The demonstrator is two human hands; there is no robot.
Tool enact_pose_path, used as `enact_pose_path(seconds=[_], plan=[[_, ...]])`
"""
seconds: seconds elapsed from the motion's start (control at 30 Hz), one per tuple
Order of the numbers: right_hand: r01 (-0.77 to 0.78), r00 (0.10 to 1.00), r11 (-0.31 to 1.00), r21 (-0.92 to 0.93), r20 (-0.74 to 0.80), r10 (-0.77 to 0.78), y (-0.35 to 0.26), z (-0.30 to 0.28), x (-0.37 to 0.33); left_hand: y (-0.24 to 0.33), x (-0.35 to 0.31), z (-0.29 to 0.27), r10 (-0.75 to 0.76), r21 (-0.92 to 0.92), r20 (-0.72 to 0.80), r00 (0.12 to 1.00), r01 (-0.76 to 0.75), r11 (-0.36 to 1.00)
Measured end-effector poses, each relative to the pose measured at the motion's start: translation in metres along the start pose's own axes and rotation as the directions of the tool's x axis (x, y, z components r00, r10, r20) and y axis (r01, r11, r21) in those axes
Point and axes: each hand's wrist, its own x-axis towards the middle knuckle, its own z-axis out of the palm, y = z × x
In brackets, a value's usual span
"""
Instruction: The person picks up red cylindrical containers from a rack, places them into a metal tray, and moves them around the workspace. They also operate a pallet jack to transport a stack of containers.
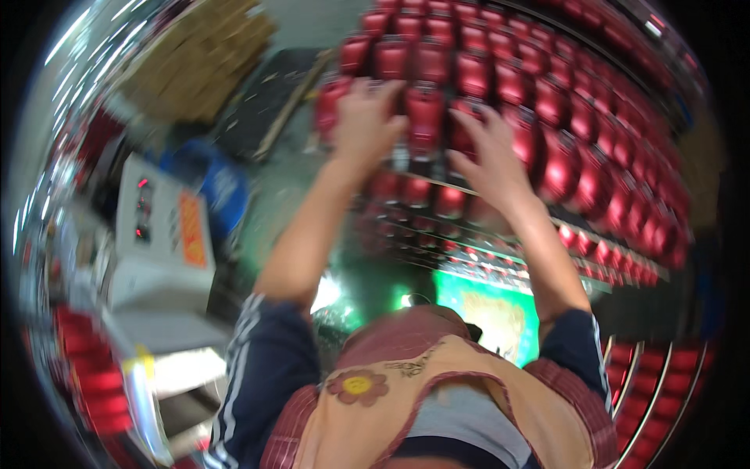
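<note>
Many glossy red rounded parts (424, 117) with darker ends stand in rows on a tiered rack; their kind cannot be made out. My left hand (366, 129) reaches over the near left end of the top rows, between two of the parts. Its thumb and fingers are apart, and nothing shows in its grasp. To the right, my right hand (494, 160) hovers over the front edge of the same tier with thumb and fingers spread. A red part (466, 137) is partly hidden behind its fingers. Motion blur hides whether either hand touches a part.
A white control box (160, 234) with red displays and an orange label stands on my left, beside a blue bin (223, 184). Stacked cardboard (199, 59) is at the far left. Lower rack tiers and a bright green patch (500, 309) lie beneath my right arm.
</note>
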Motion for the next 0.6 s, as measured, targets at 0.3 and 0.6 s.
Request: enact_pose_path(seconds=[0.3, 0.6], plan=[[-0.061, 0.995, 0.998, -0.016, -0.081, 0.059, 0.010, 0.029, 0.015, 0.013, -0.016, 0.021, -0.317, -0.017, -0.106, 0.943, 0.317, 0.948], [0.095, 0.996, 0.989, 0.110, -0.007, -0.094, 0.014, 0.003, 0.003, 0.025, -0.050, -0.009, -0.308, -0.126, -0.141, 0.941, 0.292, 0.948]])
